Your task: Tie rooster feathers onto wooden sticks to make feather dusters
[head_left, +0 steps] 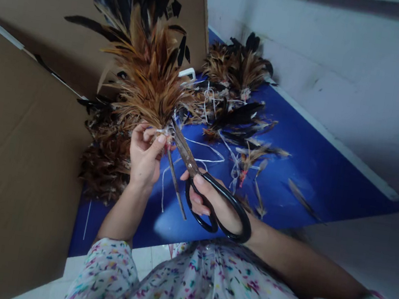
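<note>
My left hand [147, 154] pinches the bound base of a feather duster [151, 73], brown feathers below and long black ones on top. A thin stick [176, 185] sticks out from the base, slanting down to the right. My right hand [211, 198] grips black-handled scissors [187, 154] with dark, worn blades. The blades look nearly together, their tips touching or very close to the white tie at the duster's base. Whether string lies between them, I cannot tell. A loose white string [162, 189] hangs beside the stick.
Piles of brown feathers [103, 170] lie at the left, and more feather bunches [237, 65] sit at the back of the blue table [307, 150]. Small feather scraps [252, 159] and strings are scattered rightward. Large cardboard boxes [24, 154] stand left; a wall [343, 75] bounds the right.
</note>
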`<action>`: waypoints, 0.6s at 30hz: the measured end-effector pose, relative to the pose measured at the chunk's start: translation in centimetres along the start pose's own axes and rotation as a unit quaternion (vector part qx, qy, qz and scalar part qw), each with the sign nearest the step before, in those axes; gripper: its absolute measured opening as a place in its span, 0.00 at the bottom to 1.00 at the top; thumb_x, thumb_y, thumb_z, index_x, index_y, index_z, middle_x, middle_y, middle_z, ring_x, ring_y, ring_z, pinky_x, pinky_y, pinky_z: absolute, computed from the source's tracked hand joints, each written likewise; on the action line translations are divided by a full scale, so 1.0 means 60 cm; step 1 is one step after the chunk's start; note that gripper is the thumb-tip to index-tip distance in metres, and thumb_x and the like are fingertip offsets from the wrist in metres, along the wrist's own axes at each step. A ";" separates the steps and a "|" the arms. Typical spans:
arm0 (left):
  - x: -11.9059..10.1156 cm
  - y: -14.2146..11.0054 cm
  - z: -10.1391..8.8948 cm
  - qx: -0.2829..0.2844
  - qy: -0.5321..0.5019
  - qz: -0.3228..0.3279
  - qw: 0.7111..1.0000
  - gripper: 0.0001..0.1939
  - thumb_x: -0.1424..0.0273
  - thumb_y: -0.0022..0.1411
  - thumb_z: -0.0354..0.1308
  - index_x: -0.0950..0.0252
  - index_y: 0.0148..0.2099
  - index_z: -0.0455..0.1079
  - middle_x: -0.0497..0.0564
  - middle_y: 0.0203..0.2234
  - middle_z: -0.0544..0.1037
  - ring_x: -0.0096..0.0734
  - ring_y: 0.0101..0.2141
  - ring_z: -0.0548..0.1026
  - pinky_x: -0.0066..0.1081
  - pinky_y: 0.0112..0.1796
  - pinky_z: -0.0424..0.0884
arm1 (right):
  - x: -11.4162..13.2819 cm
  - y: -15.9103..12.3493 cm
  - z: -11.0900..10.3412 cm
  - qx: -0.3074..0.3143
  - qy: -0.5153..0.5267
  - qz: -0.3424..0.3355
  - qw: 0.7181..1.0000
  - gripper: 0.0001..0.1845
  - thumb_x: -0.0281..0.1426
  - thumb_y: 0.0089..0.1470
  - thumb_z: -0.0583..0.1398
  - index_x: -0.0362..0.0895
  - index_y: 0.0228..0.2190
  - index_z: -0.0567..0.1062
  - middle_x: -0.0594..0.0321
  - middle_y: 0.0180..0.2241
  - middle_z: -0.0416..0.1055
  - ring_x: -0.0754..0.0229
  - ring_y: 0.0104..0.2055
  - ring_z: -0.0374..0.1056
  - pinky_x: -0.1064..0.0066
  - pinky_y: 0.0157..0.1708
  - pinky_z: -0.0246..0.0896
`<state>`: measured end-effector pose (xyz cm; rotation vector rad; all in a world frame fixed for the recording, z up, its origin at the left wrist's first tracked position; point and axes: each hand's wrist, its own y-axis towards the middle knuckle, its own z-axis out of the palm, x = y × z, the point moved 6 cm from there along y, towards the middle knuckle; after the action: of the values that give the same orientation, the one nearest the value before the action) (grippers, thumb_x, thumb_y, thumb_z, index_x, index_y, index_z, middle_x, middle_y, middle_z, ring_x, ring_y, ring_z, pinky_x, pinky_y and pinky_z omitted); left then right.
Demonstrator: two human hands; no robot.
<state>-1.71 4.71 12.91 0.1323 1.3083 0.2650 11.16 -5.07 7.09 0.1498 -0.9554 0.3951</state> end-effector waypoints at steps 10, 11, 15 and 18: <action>0.002 -0.002 0.002 -0.020 -0.013 -0.015 1.000 0.30 0.66 0.40 0.75 0.59 0.41 0.61 0.40 0.28 0.67 0.22 0.29 0.75 0.27 0.35 0.75 | -0.005 -0.001 0.000 -0.015 0.012 -0.007 1.000 0.19 0.52 0.55 0.57 0.51 0.37 0.70 0.73 0.20 0.54 0.71 0.17 0.48 0.73 0.18 0.45; 0.003 -0.002 0.002 -0.018 -0.013 -0.015 1.000 0.29 0.66 0.40 0.75 0.59 0.41 0.61 0.39 0.28 0.67 0.22 0.29 0.75 0.28 0.35 0.75 | -0.005 -0.001 -0.001 -0.017 0.009 -0.007 1.000 0.19 0.52 0.55 0.57 0.51 0.37 0.70 0.73 0.20 0.54 0.71 0.17 0.48 0.73 0.18 0.45; 0.005 -0.003 0.002 -0.020 -0.023 -0.020 0.999 0.29 0.68 0.40 0.75 0.60 0.41 0.61 0.38 0.27 0.67 0.22 0.28 0.75 0.29 0.36 0.76 | -0.004 -0.001 0.001 -0.017 -0.003 -0.007 1.000 0.19 0.52 0.55 0.57 0.49 0.35 0.69 0.73 0.20 0.53 0.71 0.17 0.47 0.74 0.17 0.44; 0.008 -0.002 0.000 -0.026 -0.037 -0.029 0.999 0.30 0.69 0.39 0.75 0.60 0.41 0.61 0.39 0.27 0.68 0.23 0.28 0.76 0.28 0.36 0.76 | -0.002 -0.001 0.002 -0.018 -0.006 -0.008 1.000 0.20 0.52 0.56 0.57 0.48 0.35 0.67 0.73 0.20 0.52 0.71 0.16 0.47 0.74 0.17 0.44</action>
<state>-1.58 4.69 12.46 0.0592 1.2283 0.2418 11.03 -5.18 7.10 0.1282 -0.9728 0.3621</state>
